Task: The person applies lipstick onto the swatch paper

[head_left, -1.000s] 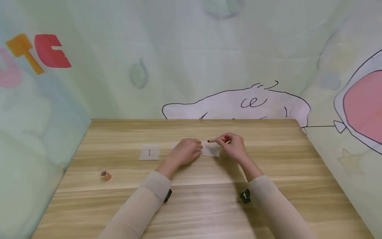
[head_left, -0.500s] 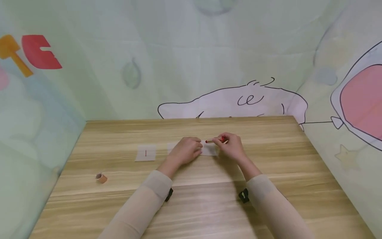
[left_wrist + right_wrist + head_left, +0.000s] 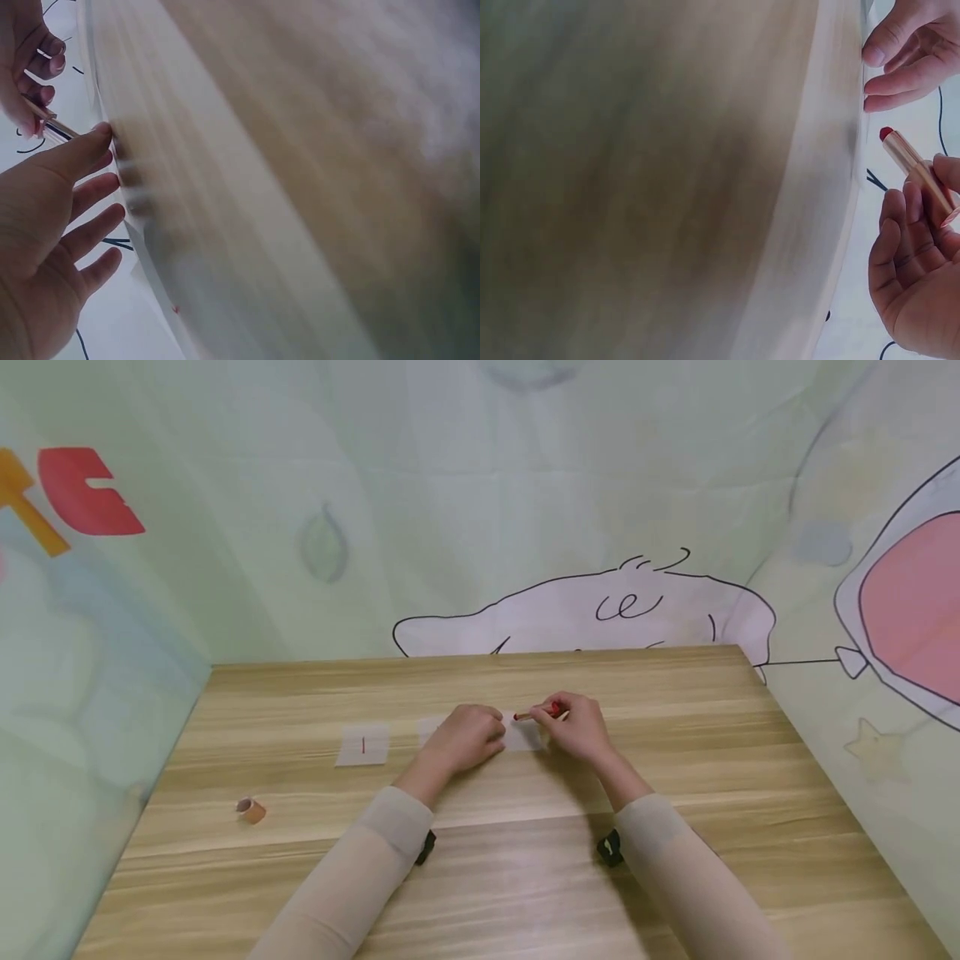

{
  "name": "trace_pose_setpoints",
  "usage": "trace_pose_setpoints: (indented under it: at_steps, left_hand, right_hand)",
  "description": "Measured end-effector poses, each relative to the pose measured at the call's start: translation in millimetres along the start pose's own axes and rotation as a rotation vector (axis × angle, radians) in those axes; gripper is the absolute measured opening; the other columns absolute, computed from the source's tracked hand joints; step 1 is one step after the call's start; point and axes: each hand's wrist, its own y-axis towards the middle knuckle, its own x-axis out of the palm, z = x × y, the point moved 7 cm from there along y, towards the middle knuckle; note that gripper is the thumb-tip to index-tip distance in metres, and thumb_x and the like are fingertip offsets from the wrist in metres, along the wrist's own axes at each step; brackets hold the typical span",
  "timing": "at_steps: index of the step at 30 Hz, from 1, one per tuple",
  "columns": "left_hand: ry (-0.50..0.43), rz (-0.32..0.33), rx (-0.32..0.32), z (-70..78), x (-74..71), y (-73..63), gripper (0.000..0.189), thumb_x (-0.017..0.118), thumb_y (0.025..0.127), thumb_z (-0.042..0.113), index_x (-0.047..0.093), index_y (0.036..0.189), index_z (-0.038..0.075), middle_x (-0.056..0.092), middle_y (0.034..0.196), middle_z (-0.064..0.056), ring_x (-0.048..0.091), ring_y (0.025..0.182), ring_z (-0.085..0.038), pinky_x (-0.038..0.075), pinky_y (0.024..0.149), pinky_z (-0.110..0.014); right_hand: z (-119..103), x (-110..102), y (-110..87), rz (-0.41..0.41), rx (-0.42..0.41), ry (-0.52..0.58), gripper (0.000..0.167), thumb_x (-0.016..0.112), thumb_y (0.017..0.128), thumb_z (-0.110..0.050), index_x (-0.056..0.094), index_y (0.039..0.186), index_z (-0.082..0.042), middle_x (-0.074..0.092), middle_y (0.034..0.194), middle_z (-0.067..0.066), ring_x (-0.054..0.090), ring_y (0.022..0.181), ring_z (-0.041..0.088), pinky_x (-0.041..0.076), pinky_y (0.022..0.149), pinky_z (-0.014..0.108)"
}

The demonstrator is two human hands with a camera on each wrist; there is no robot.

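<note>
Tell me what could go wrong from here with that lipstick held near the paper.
First, the exposed red tip of the lipstick points toward the left hand, so it might smear it. Second, the rightmost paper shows no visible fastening; it could shift or wrinkle if the right hand presses hard. Third, the copper-coloured cap lies apart on the table, so a stray sleeve might knock it away.

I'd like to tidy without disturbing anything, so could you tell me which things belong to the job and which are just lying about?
Likely part of the job:
lipstick in the right hand
rightmost sheet, near the lipstick's tip
middle sheet, partly hidden by the left hand
sheet with the red line

Apparently idle:
copper-coloured cylinder, perhaps a cap
printed backdrop
</note>
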Motion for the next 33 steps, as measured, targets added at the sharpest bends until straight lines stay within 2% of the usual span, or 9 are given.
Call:
trace_pose_setpoints:
  at_steps: [4,8,17,26,33]
  left_hand:
    - [-0.014,-0.023,-0.016,-2.0,3.4,0.5,0.018,0.073,0.094,0.02,0.071,0.08,0.01,0.073,0.109,-0.008,0.069,0.103,-0.025,0.053,0.095,-0.04]
    - [-0.026,-0.03,-0.021,-2.6,4.4,-0.2,0.019,0.073,0.094,0.02,0.069,0.078,0.01,0.072,0.107,-0.008,0.069,0.1,-0.025,0.053,0.093,-0.041]
    - [-0.037,-0.032,-0.038,-4.0,4.0,0.0,0.018,0.073,0.094,0.02,0.07,0.079,0.01,0.073,0.11,-0.008,0.068,0.103,-0.026,0.052,0.096,-0.042]
    - [-0.02,-0.034,-0.036,-2.2,2.4,-0.6,0.019,0.073,0.094,0.02,0.069,0.079,0.01,0.073,0.107,-0.008,0.069,0.099,-0.025,0.053,0.093,-0.042]
    - [-0.037,-0.031,-0.048,-2.9,3.1,0.1,0.018,0.074,0.094,0.02,0.07,0.079,0.01,0.073,0.109,-0.008,0.069,0.103,-0.025,0.052,0.096,-0.04]
  right_hand:
    - [1.5,3.6,1.6,-0.023,0.021,-0.023,0.022,0.079,0.09,-0.027,0.07,0.082,-0.009,0.07,0.081,0.002,0.059,0.071,0.017,0.045,0.059,0.029]
    - [1.9,6.6,3.0,-0.044,0.035,-0.05,0.024,0.08,0.089,-0.027,0.067,0.079,-0.01,0.067,0.079,0.001,0.057,0.07,0.017,0.043,0.058,0.029]
    - [-0.7,7.8,4.6,-0.081,0.065,-0.095,0.022,0.077,0.092,-0.029,0.071,0.087,-0.008,0.067,0.079,0.004,0.053,0.065,0.018,0.042,0.058,0.029]
    - [-3.1,7.6,1.9,-0.11,0.045,-0.13,0.023,0.076,0.092,-0.03,0.071,0.087,-0.008,0.065,0.075,0.003,0.052,0.063,0.017,0.041,0.058,0.029]
    - [-4.6,8.3,-1.1,-0.136,0.036,-0.155,0.024,0.077,0.092,-0.03,0.072,0.084,-0.009,0.065,0.074,0.001,0.052,0.064,0.016,0.041,0.058,0.029]
